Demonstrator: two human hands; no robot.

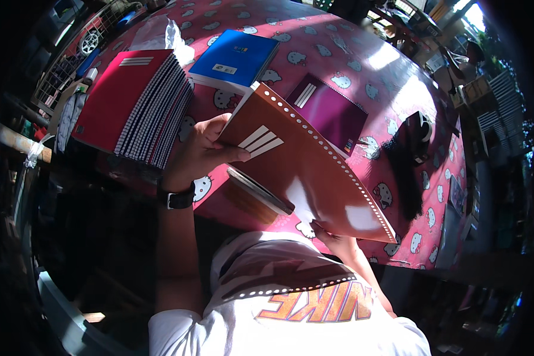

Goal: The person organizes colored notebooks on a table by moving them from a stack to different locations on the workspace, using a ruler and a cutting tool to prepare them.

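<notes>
Brown cover (317, 169), glossy, w/ punched holes along far edge & 3 white bars nr L fingertips: it's btwn the two hands, tilted above the table. L hand (204, 145) pinches its left end, thumb on top, other fingers mostly hidden behind. R hand (336, 238) grips the near edge, thumb showing; rest of R fingers out of sight underneath.

Just beside L fingers, on their left: tall stack of red notebooks (115, 98), spiral edges facing the hand; crowds that side. Beyond L fingertips: blue notebooks (238, 50), w/ clear plastic bag (175, 40) to their left. Past the cover from R fingers: purple notebook (333, 115), near edge partly blocked by the cover. Well off to right of R fingers: black object (420, 136), kind unclear. Btwn the hands, below cover: narrow greyish strip (261, 191), can't tell what it belongs to. Pink cloth (314, 59) w/ cat faces under it all. Dark watch (178, 199) on L wrist.
</notes>
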